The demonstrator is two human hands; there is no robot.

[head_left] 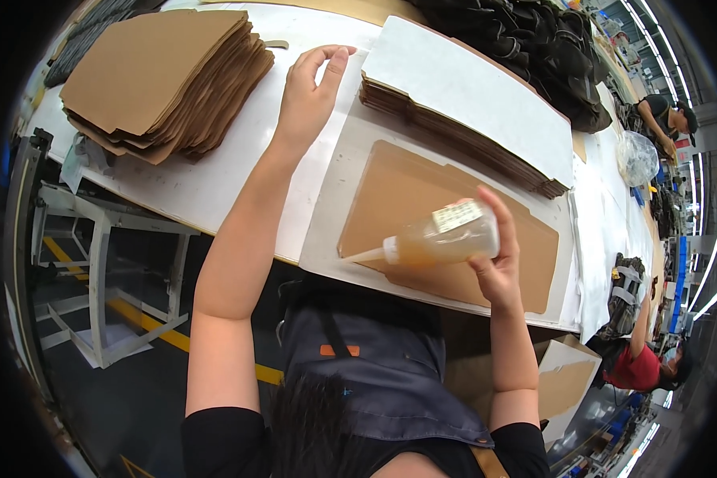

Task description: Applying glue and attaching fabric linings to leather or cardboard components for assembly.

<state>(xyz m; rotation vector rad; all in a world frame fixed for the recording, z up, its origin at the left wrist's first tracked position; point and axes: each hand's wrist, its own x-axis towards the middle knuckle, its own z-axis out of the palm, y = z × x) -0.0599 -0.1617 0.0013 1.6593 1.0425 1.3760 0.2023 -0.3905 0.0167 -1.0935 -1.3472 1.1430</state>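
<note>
My right hand grips a clear squeeze bottle of amber liquid with a white label. Its white nozzle points left, at the near left edge of a flat brown cardboard cutout. The cutout lies on a white board on the table. My left hand reaches forward, fingers apart and holding nothing. Its fingertips are at the left end of a stack of cardboard sheets with a white top face.
A second stack of brown cardboard pieces lies at the far left of the white table. Dark bags are piled behind. Other people work along the table to the right. An open carton stands below.
</note>
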